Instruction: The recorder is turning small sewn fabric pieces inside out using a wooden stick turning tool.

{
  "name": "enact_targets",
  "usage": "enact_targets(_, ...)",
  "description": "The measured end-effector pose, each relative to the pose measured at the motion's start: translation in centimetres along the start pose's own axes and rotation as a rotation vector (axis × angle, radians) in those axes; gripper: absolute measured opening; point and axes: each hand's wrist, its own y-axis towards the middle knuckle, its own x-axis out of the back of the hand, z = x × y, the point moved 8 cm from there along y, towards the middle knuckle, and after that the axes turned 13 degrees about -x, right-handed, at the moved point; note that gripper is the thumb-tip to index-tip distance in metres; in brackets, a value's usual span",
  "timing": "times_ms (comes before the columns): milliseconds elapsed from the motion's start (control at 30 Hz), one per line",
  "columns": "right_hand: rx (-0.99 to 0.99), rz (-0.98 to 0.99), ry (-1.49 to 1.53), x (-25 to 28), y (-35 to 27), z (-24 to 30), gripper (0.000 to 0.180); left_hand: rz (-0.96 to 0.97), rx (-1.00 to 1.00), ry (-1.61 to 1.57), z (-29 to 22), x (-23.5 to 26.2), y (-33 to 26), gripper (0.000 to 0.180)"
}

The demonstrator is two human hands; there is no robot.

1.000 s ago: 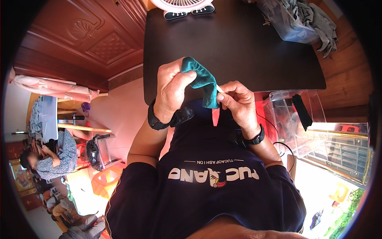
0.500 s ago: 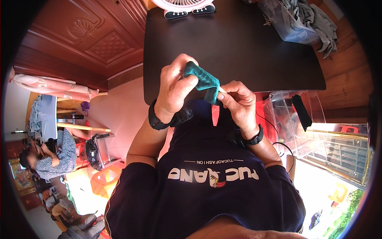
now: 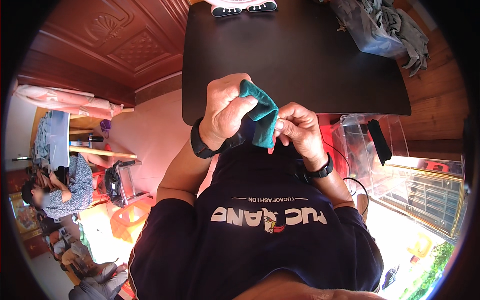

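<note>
Cloth [image 3: 265, 122], teal, spans both hands by the dark table's [image 3: 300, 55] near edge: left hand [image 3: 225, 107] clamped on its upper end, right hand [image 3: 301, 131] pinching its side. Edge handling seems underway; the next move calls for steady tension.

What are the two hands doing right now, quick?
Left hand: closed, holding the green cloth.
Right hand: closed in a pinch at the cloth's edge; exactly what it pinches can't be told.
</note>
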Motion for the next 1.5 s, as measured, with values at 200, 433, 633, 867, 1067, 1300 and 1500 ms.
enact_targets(200, 0.195, -0.172, -0.175, 0.9, -0.3, 1.1, 0.007, -0.088, 0.140, 0.020, 0.3, 0.5, -0.1, 0.009)
enact_targets(433, 0.439, -0.334, -0.448, 1.1, -1.4, 2.6, 0.008, -0.009, 0.109, 0.058, 0.2, 0.2, -0.3, 0.013)
enact_targets(633, 0.491, -0.308, -0.436, 0.9, -1.4, 2.5, 0.009, 0.078, 0.202, 0.003, 0.9, -0.7, -0.7, 0.018)
enact_targets(867, 0.132, -0.055, -0.029, 1.0, 0.2, -1.1, 0.006, 0.192, 0.155, 0.345, 0.2, -1.2, -0.5, 0.014)
enact_targets(1067, 0.252, -0.186, -0.168, 1.4, 0.0, -0.5, 0.007, 0.093, 0.207, 0.247, 0.4, -0.4, -0.9, 0.016)
enact_targets(1300, 0.354, -0.250, -0.314, 1.3, -0.5, 0.1, 0.008, 0.169, 0.300, 0.220, 1.3, -0.4, -1.4, 0.019)
enact_targets(1500, 0.246, -0.221, -0.194, 0.8, -0.2, -0.8, 0.008, 0.135, 0.321, 0.166, 1.5, -0.6, -1.4, 0.018)
